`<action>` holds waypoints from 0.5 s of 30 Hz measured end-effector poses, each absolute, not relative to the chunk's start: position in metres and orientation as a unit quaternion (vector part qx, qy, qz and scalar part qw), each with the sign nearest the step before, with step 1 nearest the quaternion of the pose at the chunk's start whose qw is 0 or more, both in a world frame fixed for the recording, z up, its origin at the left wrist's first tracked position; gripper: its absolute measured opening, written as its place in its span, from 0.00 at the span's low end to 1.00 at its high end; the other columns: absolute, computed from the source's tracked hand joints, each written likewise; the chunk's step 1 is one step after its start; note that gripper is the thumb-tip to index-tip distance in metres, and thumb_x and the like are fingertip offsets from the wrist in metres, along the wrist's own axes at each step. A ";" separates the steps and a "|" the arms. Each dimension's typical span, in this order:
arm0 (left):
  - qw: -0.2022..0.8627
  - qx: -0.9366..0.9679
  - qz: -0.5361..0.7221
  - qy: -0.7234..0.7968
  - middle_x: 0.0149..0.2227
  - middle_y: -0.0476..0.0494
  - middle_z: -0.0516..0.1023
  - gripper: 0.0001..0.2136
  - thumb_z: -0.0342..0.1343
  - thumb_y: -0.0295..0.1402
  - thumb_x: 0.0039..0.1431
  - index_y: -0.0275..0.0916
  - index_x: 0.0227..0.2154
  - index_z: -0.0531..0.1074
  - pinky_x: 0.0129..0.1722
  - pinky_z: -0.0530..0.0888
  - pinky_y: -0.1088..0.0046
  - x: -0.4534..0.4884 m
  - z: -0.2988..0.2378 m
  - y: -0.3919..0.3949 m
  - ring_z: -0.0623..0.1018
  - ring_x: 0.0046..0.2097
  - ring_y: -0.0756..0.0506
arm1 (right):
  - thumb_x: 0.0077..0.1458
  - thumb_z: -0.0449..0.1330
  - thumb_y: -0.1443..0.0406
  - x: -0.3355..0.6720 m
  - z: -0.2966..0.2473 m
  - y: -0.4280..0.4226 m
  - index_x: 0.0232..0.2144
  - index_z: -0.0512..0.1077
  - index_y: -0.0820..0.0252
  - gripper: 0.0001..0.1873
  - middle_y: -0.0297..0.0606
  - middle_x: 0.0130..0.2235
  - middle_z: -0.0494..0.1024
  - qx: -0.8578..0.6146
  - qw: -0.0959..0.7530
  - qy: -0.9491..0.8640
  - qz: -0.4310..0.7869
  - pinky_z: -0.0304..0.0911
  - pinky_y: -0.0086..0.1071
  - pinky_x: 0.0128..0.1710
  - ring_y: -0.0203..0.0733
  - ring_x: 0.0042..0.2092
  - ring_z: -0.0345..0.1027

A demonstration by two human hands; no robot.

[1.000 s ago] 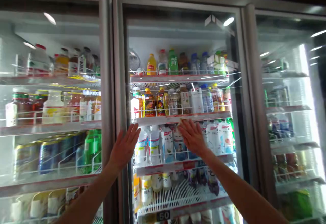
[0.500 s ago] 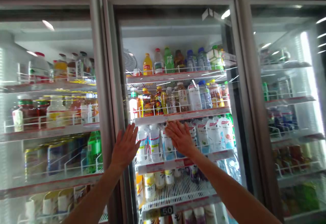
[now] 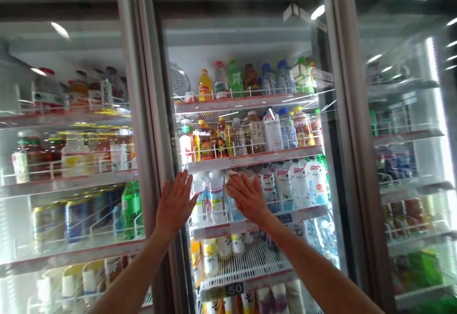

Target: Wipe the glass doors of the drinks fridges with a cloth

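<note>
My left hand (image 3: 174,204) lies flat with its fingers spread against the left edge of the middle glass door (image 3: 232,33), next to the metal frame. My right hand (image 3: 248,200) presses flat on the same glass, fingers stretched and close together. A pale, crumpled cloth (image 3: 231,175) shows past its fingertips, pinned between palm and pane; most of it is hidden. Behind the glass, clear bottles with white and blue labels (image 3: 216,200) stand on a wire-fronted shelf, level with both hands.
Metal door posts (image 3: 134,90) separate the middle door from a left door and a right door (image 3: 400,28). Shelves of bottles and cans (image 3: 76,219) fill the coolers on both sides. Light reflections cross the glass.
My right hand has slid a little to the left over the glass with the cloth. My left hand stays in place. The camera view has shifted slightly.
</note>
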State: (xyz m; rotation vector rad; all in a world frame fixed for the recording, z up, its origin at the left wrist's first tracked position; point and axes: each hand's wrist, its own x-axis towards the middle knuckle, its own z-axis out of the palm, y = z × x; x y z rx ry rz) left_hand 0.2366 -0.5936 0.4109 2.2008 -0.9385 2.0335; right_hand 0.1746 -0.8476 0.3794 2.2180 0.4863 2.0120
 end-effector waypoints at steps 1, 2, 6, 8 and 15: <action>-0.003 0.701 0.648 -0.297 0.62 0.36 0.56 0.30 0.46 0.37 0.62 0.40 0.64 0.42 0.63 0.49 0.55 0.236 0.411 -0.594 0.59 0.62 0.40 | 0.55 0.51 0.62 0.172 0.380 -0.858 0.57 0.58 0.35 0.27 0.24 0.60 0.62 0.729 0.052 0.159 0.664 0.42 0.45 0.64 0.40 0.63 0.50; -0.007 0.702 0.648 -0.296 0.62 0.36 0.56 0.30 0.46 0.37 0.62 0.40 0.64 0.42 0.63 0.49 0.55 0.236 0.411 -0.594 0.59 0.62 0.40 | 0.56 0.50 0.62 0.169 0.382 -0.874 0.58 0.57 0.38 0.27 0.27 0.62 0.59 0.722 0.042 0.143 0.675 0.38 0.48 0.64 0.43 0.64 0.46; -0.007 0.702 0.647 -0.298 0.62 0.36 0.55 0.31 0.45 0.37 0.62 0.39 0.64 0.39 0.63 0.47 0.55 0.237 0.410 -0.594 0.57 0.63 0.40 | 0.59 0.45 0.64 0.161 0.404 -0.933 0.61 0.52 0.60 0.28 0.51 0.65 0.48 0.646 -0.017 -0.019 0.763 0.33 0.62 0.59 0.55 0.66 0.36; -0.003 0.695 0.652 -0.304 0.62 0.35 0.55 0.31 0.46 0.37 0.62 0.39 0.64 0.38 0.63 0.46 0.56 0.238 0.410 -0.594 0.56 0.63 0.41 | 0.60 0.45 0.64 0.161 0.407 -0.927 0.61 0.54 0.65 0.27 0.56 0.64 0.49 0.631 -0.005 -0.071 0.773 0.36 0.61 0.59 0.56 0.66 0.37; 0.002 0.696 0.651 -0.304 0.63 0.36 0.54 0.34 0.49 0.38 0.61 0.41 0.64 0.37 0.63 0.45 0.57 0.239 0.410 -0.594 0.56 0.64 0.41 | 0.59 0.49 0.61 0.160 0.385 -0.867 0.56 0.61 0.43 0.22 0.28 0.60 0.62 0.735 0.154 0.104 0.652 0.37 0.46 0.63 0.41 0.65 0.44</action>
